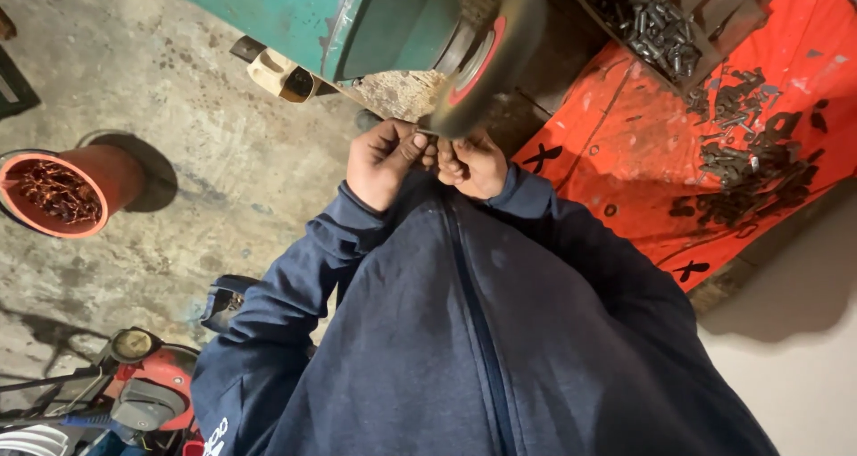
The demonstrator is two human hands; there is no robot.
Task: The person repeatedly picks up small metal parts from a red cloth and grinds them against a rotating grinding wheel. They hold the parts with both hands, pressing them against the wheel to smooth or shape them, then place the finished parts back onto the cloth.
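Note:
Both of my hands meet just under a round grinding wheel (486, 59) with a red centre, mounted on a green machine (339, 14). My left hand (386, 161) and my right hand (473, 166) pinch a small metal piece (435, 145) between their fingertips, held against the wheel's lower edge. The piece is mostly hidden by my fingers. My dark blue zip jacket (464, 331) fills the lower middle of the view.
An orange sheet (625, 170) at right carries a heap of small dark metal parts (750, 161); a crate of bolts (652, 23) sits above it. A red pot of rusty curled pieces (58, 193) stands on the concrete floor at left. A red tool (143, 389) lies at bottom left.

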